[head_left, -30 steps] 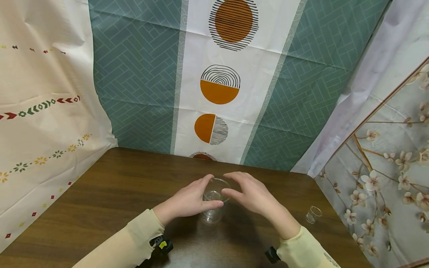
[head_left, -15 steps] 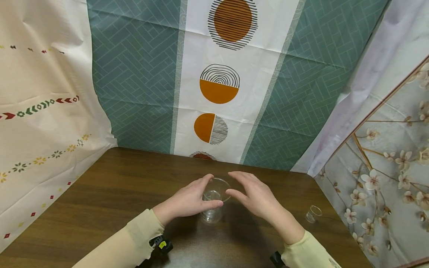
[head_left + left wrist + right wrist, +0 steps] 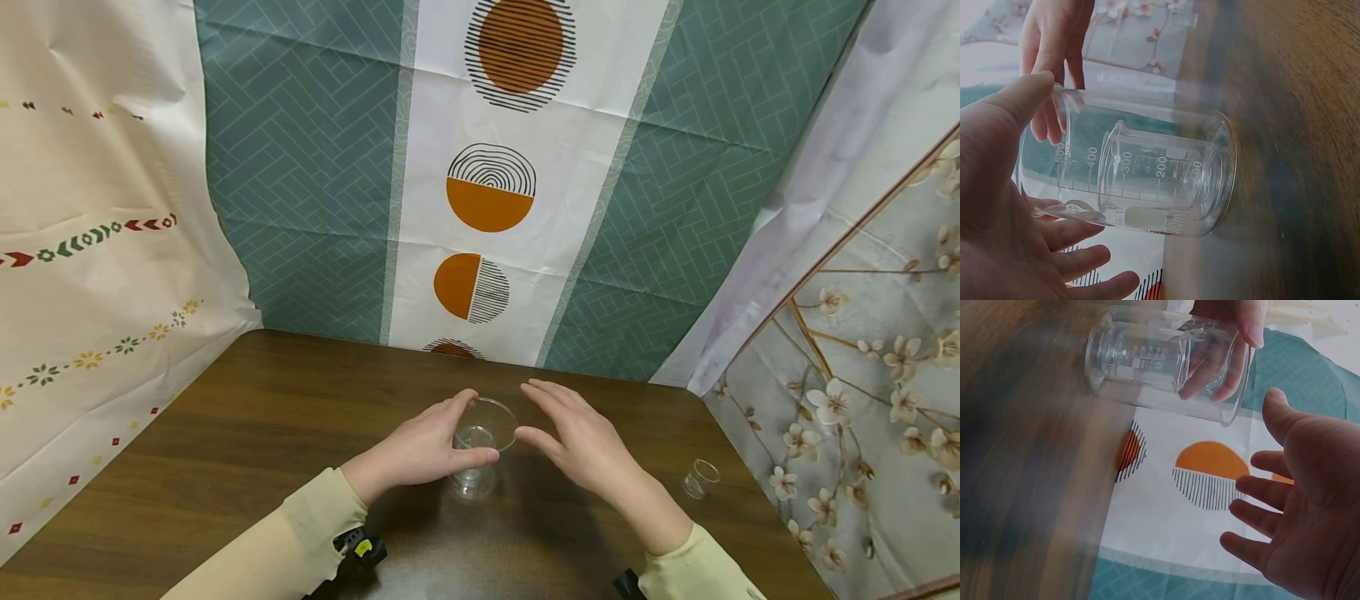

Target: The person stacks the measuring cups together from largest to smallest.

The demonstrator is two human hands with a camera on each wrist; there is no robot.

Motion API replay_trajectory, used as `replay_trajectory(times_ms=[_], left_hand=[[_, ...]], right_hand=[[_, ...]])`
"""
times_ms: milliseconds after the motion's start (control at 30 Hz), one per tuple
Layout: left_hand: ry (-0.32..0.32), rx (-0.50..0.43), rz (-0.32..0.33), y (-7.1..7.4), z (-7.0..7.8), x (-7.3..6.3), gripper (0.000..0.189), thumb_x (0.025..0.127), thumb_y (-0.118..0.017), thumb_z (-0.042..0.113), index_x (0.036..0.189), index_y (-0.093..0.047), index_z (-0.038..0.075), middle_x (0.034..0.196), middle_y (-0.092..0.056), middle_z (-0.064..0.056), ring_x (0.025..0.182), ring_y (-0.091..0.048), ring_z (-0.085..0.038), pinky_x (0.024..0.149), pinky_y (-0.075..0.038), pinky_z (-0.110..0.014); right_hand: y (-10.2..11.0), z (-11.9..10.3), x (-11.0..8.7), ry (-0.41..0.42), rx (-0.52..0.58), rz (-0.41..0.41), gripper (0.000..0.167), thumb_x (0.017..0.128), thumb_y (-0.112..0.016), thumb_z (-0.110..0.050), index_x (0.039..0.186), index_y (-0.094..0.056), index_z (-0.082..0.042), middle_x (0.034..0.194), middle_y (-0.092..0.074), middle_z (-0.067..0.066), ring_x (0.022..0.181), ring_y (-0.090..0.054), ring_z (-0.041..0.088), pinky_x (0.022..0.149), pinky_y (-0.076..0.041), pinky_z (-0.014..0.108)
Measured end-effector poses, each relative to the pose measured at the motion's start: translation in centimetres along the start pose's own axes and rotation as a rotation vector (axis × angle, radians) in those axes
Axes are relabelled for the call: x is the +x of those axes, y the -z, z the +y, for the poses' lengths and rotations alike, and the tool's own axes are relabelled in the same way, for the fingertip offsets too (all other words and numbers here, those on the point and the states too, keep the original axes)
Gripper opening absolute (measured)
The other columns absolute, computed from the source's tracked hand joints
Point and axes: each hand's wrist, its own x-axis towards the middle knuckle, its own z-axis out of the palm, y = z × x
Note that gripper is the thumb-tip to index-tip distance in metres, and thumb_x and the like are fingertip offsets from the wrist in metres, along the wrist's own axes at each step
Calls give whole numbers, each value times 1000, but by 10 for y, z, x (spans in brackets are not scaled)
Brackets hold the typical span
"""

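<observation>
A large glass beaker (image 3: 1088,175) with white graduations stands upright on the table, a smaller beaker (image 3: 1147,165) nested inside it. Around its upper part near the rim, my left hand (image 3: 420,446) holds it with the thumb on the near side and fingers on the far side. My right hand (image 3: 581,442) is just right of the rim, apart from it. Its fingers (image 3: 1266,487) are spread and slightly bent, with nothing in them. Farther right stands another small glass beaker (image 3: 701,480).
The brown wooden table (image 3: 300,400) reaches back to a green and white patterned cloth (image 3: 322,208). A cream cloth (image 3: 112,292) hangs at the left, and a floral cloth (image 3: 862,417) borders the right edge.
My right hand has moved right, away from the large beaker's rim. The left hand and the beakers have stayed in place.
</observation>
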Motion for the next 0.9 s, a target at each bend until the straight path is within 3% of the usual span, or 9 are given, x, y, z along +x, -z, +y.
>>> replay_trajectory(times_ms=[433,900], left_hand=[[2,4,-8,0,0,0,102,93,-76,73,164,-43,8,155,-58,-16,137,-59,-31,106,-53,-57],[1,10,-4,0,0,0,101,92,-76,74,163,-44,9,152,-61,-13,133,-61,-30,103,-55,-56]], right_hand=[[1,8,-6,-13,-32,12,70,104,-76,-49,161,-58,-13,167,-52,8,154,-47,36,111,-48,65],[5,16,-13,-31,-56,10,71,104,-77,-47,161,-57,-11,167,-51,11,154,-46,40,115,-44,65]])
